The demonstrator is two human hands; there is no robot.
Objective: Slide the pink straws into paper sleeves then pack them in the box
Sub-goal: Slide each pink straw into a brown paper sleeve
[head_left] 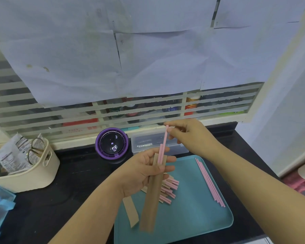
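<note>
The left hand point(144, 170) is raised above the tray point(192, 217), fingers curled around a brown paper sleeve point(151, 196) that slants down toward the person. The right hand point(188, 136), reaching in from the right, pinches the top of a pink straw point(164, 143) between thumb and forefinger; its lower end sits in the sleeve's mouth beside 1 other straw.

Brown paper sleeve point(151, 198) matt, kraft-like. Pink straws point(209, 182) smooth, matt. Teal tray point(192, 217) smooth plastic, slight sheen. Desk point(74, 182) black, dull. Cream basket point(33, 176) matt plastic. Clear box point(148, 141) glossy plastic.
</note>
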